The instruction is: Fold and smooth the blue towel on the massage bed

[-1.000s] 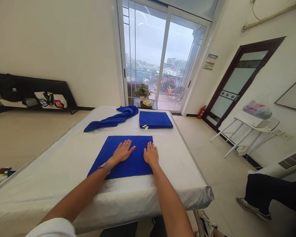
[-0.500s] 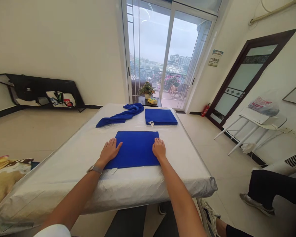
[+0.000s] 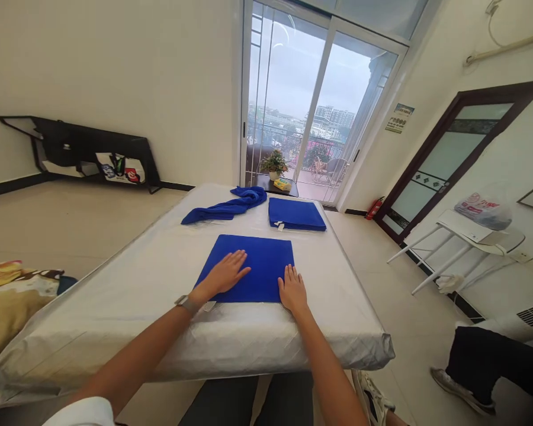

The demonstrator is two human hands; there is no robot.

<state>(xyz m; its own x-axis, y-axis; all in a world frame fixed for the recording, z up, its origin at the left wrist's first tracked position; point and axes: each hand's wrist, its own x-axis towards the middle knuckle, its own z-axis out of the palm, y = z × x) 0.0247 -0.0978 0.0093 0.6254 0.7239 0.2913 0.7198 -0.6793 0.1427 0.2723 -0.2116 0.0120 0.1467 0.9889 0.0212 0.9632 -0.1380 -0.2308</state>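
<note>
Head cam here: your left hand (image 3: 220, 275) and right hand (image 3: 292, 290) are pressed flat on the folded blue towel (image 3: 260, 266), fingers (image 3: 288, 273) open, not gripping, towel lying on the plastic-wrapped bed (image 3: 115, 313).

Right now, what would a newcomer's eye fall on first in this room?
A bright blue folded towel lies on the plastic-wrapped mattress, under the left hand and right hand. Behind it lie a second folded towel and a twisted one, below the bright balcony door.

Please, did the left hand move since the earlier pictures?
Yes: the left hand moved right, from the left edge of the blue towel further onto it.
</note>
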